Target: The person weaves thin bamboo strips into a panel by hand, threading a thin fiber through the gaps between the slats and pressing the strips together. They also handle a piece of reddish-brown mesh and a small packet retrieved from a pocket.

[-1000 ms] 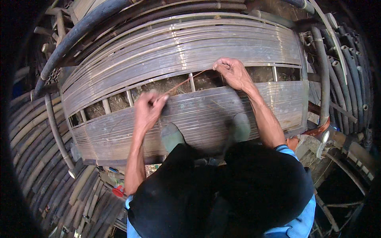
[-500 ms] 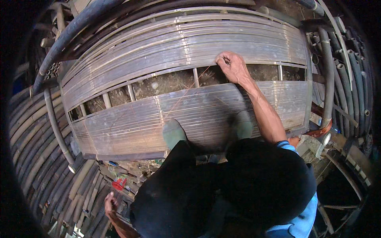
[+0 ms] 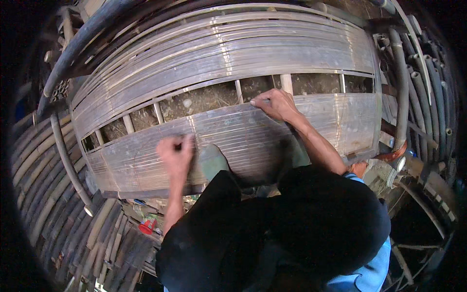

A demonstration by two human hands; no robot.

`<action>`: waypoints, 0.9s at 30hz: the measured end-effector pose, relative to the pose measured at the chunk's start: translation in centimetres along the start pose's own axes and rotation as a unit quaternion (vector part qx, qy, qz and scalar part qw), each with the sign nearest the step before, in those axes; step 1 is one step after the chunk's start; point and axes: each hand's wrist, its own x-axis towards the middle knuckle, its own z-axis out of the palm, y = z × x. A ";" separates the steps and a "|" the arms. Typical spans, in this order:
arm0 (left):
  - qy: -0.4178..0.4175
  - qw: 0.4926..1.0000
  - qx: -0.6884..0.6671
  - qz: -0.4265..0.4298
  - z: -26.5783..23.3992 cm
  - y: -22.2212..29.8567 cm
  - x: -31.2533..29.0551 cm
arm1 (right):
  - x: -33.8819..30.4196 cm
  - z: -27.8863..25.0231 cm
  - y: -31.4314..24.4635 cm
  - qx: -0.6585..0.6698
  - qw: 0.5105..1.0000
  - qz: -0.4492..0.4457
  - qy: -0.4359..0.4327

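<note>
Over on the far left we've got a stack of round bamboo poles (image 3: 46, 194) lying side by side, with a small red thing (image 3: 147, 226) sitting down among them near the bottom edge of the panel. Next comes the big panel of flat bamboo slats (image 3: 146, 160) that we're crouched over; it runs right across the middle of the view, with a second band of slats (image 3: 219, 53) above it and an open gap (image 3: 204, 100) between the two where the dirt shows through the cross bars.

Our left hand (image 3: 176, 152) is down on the lower band, fingers curled in tight like it's pinching something small, but it's a bit blurry so we can't really tell what's in it. A green shoe (image 3: 214, 163) is planted on the slats just right of that hand. Our right hand (image 3: 273, 104) sits at the top edge of the lower band, fingers bent and pressing on the edge slat right by the gap. More dark poles (image 3: 418, 82) stand off to the right.
</note>
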 end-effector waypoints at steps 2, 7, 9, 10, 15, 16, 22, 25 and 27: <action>-0.033 0.997 -0.015 0.065 4.8 4.9 1.3 | 0.5 0.6 0.4 -0.023 1.000 0.017 -0.002; -0.014 0.993 -0.061 0.097 9.6 6.5 0.8 | 0.7 0.3 -0.7 -0.044 0.998 0.040 -0.025; -0.012 0.988 -0.071 0.140 9.8 5.6 0.4 | 0.8 0.1 -0.8 -0.034 0.999 0.033 -0.027; -0.011 0.988 -0.072 0.140 9.7 6.3 0.5 | 0.9 -0.3 -1.1 -0.035 0.999 0.033 -0.026; -0.084 0.996 -0.029 0.011 7.4 6.9 -0.1 | 2.2 0.0 -1.0 -0.008 0.992 0.006 -0.123; -0.084 0.996 -0.027 0.010 6.1 6.5 -0.4 | 2.7 0.6 -0.6 -0.007 0.992 0.005 -0.125; -0.417 0.847 -0.244 -0.220 -4.3 7.5 0.8 | 3.2 0.3 1.9 -0.010 0.981 -0.001 -0.194; -0.283 0.808 -0.491 -0.159 -6.9 5.7 -0.3 | 3.5 0.5 1.7 -0.008 0.979 -0.007 -0.204; -0.212 0.784 -0.560 -0.165 -8.6 8.2 0.2 | 4.2 1.2 1.0 0.014 0.976 -0.022 -0.218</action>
